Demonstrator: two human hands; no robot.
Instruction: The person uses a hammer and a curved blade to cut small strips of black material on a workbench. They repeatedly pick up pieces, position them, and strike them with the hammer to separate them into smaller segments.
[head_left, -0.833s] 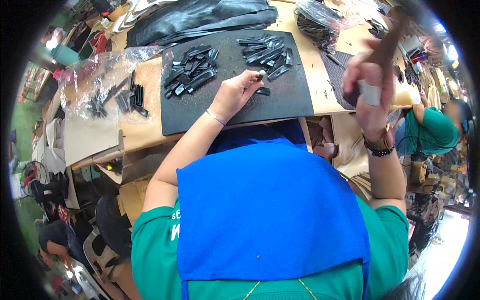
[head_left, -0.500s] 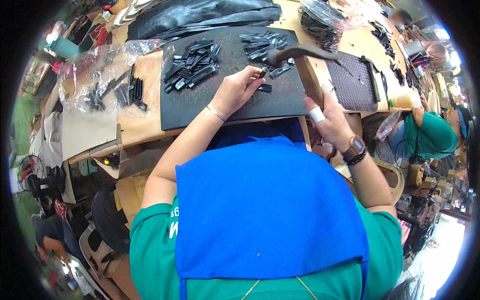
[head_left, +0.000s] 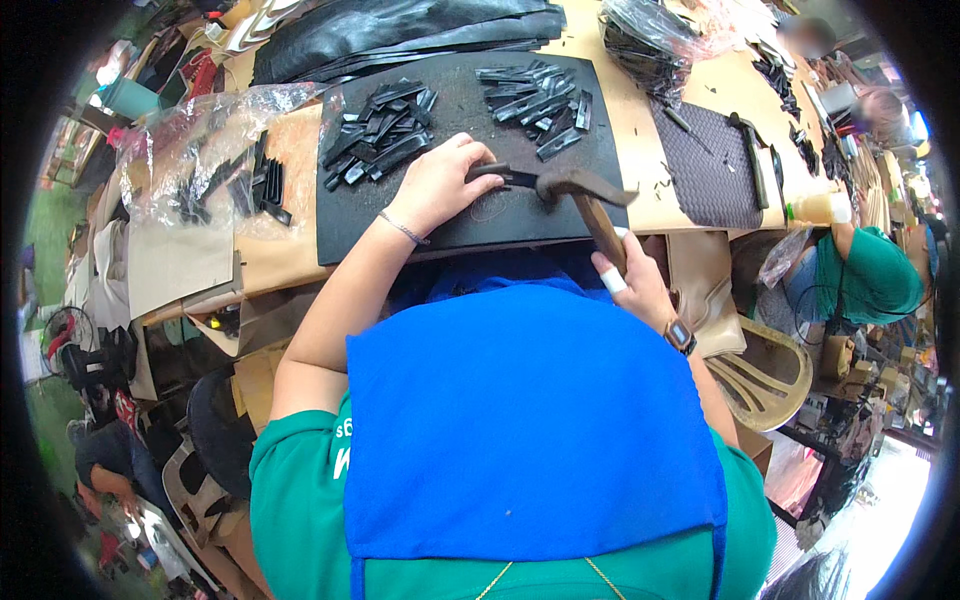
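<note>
On the black work board, my left hand is closed, pinching one end of a short black strip. My right hand, white tape on a finger and thumb, grips the wooden handle of a hammer. Its dark, curved head is low over the board, beside the strip's free end; whether they touch I cannot tell. Beyond my left hand is a loose pile of black strips. Another pile of similar strips sits at the board's far right.
Long black sheets lie behind the board. To the left, a clear plastic sheet partly covers more black pieces. A woven dark mat with tools on it lies at right. Another person in green sits farther right.
The hammer has come down and toward me, its head now close to the strip. My left hand has shifted slightly left and nearer, with the strip now lying flat.
</note>
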